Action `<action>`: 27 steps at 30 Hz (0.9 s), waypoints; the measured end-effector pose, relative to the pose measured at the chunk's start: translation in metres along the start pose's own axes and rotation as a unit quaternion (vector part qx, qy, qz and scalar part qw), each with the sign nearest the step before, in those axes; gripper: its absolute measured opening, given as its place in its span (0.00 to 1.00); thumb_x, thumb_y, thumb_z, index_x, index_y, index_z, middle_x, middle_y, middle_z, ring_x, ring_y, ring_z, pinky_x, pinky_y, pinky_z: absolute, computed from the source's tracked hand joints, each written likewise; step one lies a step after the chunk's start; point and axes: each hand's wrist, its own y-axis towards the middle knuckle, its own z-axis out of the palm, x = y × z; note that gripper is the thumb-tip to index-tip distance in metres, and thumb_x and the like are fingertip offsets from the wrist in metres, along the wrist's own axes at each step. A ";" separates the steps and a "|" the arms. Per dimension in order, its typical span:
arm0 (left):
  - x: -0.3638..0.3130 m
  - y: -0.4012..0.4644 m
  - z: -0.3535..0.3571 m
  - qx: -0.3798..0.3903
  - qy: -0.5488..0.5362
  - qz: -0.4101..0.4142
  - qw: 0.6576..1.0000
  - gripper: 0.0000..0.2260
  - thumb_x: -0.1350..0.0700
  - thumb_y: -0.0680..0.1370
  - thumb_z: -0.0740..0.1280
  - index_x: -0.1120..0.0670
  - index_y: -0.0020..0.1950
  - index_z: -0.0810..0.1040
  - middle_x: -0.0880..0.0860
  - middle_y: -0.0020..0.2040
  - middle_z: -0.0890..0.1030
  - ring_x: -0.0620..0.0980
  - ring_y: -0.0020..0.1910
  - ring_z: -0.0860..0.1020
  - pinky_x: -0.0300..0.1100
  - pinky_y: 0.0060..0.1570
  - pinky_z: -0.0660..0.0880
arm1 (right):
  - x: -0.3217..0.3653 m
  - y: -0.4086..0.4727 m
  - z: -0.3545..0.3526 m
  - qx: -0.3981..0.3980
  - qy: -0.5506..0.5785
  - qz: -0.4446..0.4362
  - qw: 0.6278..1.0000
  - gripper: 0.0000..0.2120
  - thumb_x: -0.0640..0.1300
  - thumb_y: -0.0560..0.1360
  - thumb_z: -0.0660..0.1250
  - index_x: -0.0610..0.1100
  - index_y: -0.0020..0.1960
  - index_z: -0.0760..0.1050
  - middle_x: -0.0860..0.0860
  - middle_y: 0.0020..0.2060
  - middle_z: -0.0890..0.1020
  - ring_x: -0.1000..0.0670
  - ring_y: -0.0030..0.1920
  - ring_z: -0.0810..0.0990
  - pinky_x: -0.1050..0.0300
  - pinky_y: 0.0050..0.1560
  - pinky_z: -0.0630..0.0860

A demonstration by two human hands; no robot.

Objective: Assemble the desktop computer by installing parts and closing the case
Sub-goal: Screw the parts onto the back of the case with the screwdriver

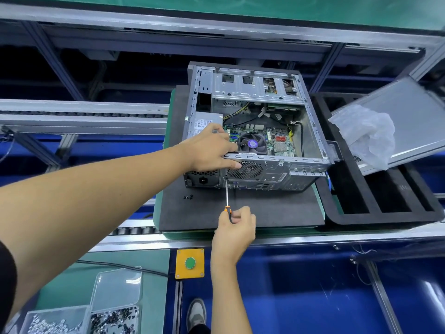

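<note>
At the case's six o'clock face, my right hand (234,224) drives a screwdriver (227,197); my left hand (210,149) grips the computer case (277,165); next, steady turning.

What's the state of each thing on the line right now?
computer case: open, side panel off, lying on foam pad.
side panel: detached, leaning at right.
screwdriver: held by right hand, tip at the case's rear panel.
left hand: gripping the case's rear top edge.
loose screws: on the pad, unused.
green button: untouched.
</note>
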 end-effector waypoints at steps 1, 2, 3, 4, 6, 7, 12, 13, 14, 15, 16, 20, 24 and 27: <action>0.000 0.000 0.000 0.001 -0.005 -0.001 1.000 0.21 0.31 0.80 0.54 0.48 0.45 0.69 0.49 0.43 0.72 0.52 0.52 0.69 0.49 0.73 0.54 | 0.001 0.002 0.001 0.029 0.107 0.099 0.989 0.12 0.32 0.74 0.69 0.40 0.38 0.68 0.50 0.35 0.78 0.54 0.26 0.73 0.66 0.25 0.64; 0.000 0.000 -0.001 0.000 -0.012 -0.003 1.000 0.20 0.31 0.80 0.55 0.48 0.45 0.69 0.49 0.42 0.72 0.52 0.52 0.68 0.49 0.73 0.54 | 0.004 0.004 0.001 0.080 0.238 0.225 0.942 0.11 0.31 0.74 0.68 0.40 0.38 0.69 0.48 0.34 0.78 0.53 0.24 0.72 0.64 0.22 0.64; 0.000 0.000 -0.001 -0.001 -0.017 -0.004 1.000 0.20 0.32 0.80 0.55 0.47 0.45 0.69 0.48 0.42 0.71 0.51 0.51 0.67 0.49 0.73 0.54 | 0.008 0.004 -0.001 0.133 0.356 0.343 0.859 0.09 0.32 0.75 0.67 0.40 0.40 0.70 0.47 0.33 0.76 0.53 0.23 0.71 0.64 0.20 0.63; 0.001 0.000 0.000 -0.001 -0.021 -0.004 1.000 0.20 0.32 0.80 0.56 0.47 0.45 0.69 0.48 0.42 0.71 0.51 0.51 0.66 0.49 0.73 0.54 | 0.008 0.006 -0.004 0.156 0.428 0.422 0.784 0.06 0.33 0.77 0.67 0.40 0.42 0.72 0.47 0.32 0.75 0.54 0.23 0.71 0.65 0.19 0.64; 0.001 0.000 0.000 -0.002 -0.027 -0.003 1.000 0.20 0.31 0.80 0.56 0.47 0.44 0.69 0.47 0.41 0.70 0.51 0.52 0.65 0.49 0.73 0.54 | 0.010 0.007 -0.008 0.173 0.453 0.469 0.738 0.03 0.36 0.78 0.66 0.39 0.46 0.75 0.47 0.31 0.76 0.55 0.24 0.74 0.66 0.19 0.67; 0.001 0.000 0.000 -0.001 -0.028 -0.004 1.000 0.20 0.31 0.80 0.55 0.47 0.45 0.69 0.47 0.41 0.70 0.52 0.53 0.65 0.48 0.72 0.54 | 0.012 0.007 -0.009 0.177 0.435 0.460 0.754 0.02 0.36 0.78 0.67 0.38 0.47 0.76 0.47 0.30 0.78 0.54 0.25 0.77 0.66 0.20 0.69; 0.000 -0.001 -0.002 0.007 -0.025 -0.008 1.000 0.20 0.30 0.80 0.55 0.46 0.46 0.70 0.47 0.42 0.70 0.52 0.54 0.66 0.50 0.74 0.54 | 0.005 -0.002 -0.006 0.083 0.237 0.299 0.920 0.05 0.39 0.76 0.67 0.41 0.42 0.80 0.46 0.37 0.84 0.50 0.30 0.82 0.60 0.26 0.72; 0.000 -0.001 -0.002 0.008 -0.032 -0.009 0.999 0.20 0.31 0.80 0.55 0.46 0.46 0.70 0.46 0.42 0.70 0.52 0.54 0.66 0.50 0.74 0.54 | 0.002 -0.004 -0.005 0.058 0.200 0.244 0.947 0.05 0.40 0.76 0.67 0.44 0.42 0.81 0.47 0.39 0.85 0.51 0.29 0.80 0.60 0.26 0.70; 0.000 -0.001 -0.002 0.007 -0.036 -0.009 0.999 0.19 0.31 0.80 0.55 0.46 0.46 0.70 0.46 0.42 0.70 0.52 0.54 0.66 0.50 0.74 0.54 | 0.000 -0.005 -0.005 0.042 0.164 0.186 0.968 0.04 0.41 0.75 0.68 0.47 0.43 0.81 0.47 0.39 0.85 0.51 0.30 0.78 0.60 0.28 0.70; 0.000 -0.001 -0.002 0.007 -0.037 -0.009 0.999 0.20 0.30 0.80 0.55 0.46 0.46 0.70 0.46 0.42 0.70 0.52 0.55 0.66 0.49 0.74 0.54 | 0.000 -0.005 -0.006 0.033 0.123 0.131 0.983 0.04 0.42 0.75 0.70 0.51 0.46 0.81 0.49 0.40 0.83 0.51 0.33 0.78 0.61 0.30 0.71; 0.000 -0.001 -0.003 0.008 -0.036 -0.010 0.999 0.20 0.30 0.80 0.55 0.46 0.46 0.71 0.46 0.42 0.70 0.53 0.55 0.66 0.49 0.73 0.54 | 0.000 -0.005 -0.005 0.020 0.072 0.081 0.994 0.08 0.42 0.74 0.72 0.53 0.49 0.79 0.50 0.41 0.81 0.52 0.36 0.78 0.61 0.33 0.72; 0.000 -0.001 -0.003 0.006 -0.037 -0.015 0.999 0.20 0.31 0.80 0.56 0.47 0.46 0.71 0.47 0.42 0.71 0.54 0.58 0.67 0.47 0.72 0.52 | -0.001 -0.001 -0.002 -0.048 -0.081 -0.060 0.994 0.15 0.36 0.70 0.72 0.51 0.42 0.67 0.54 0.41 0.73 0.57 0.40 0.75 0.63 0.29 0.66; 0.000 0.000 -0.002 0.004 -0.051 -0.020 0.998 0.18 0.31 0.80 0.57 0.45 0.45 0.69 0.45 0.42 0.69 0.54 0.59 0.66 0.47 0.72 0.51 | -0.008 0.007 -0.003 0.050 0.114 0.126 0.984 0.14 0.33 0.72 0.71 0.45 0.37 0.68 0.49 0.34 0.79 0.49 0.28 0.76 0.54 0.26 0.70; 0.000 0.001 -0.003 0.014 -0.051 -0.018 0.998 0.17 0.32 0.80 0.57 0.44 0.47 0.68 0.45 0.41 0.68 0.51 0.55 0.65 0.51 0.75 0.52 | 0.002 0.010 -0.010 0.180 0.393 0.422 0.797 0.06 0.34 0.76 0.68 0.41 0.43 0.74 0.48 0.32 0.78 0.55 0.25 0.74 0.65 0.22 0.68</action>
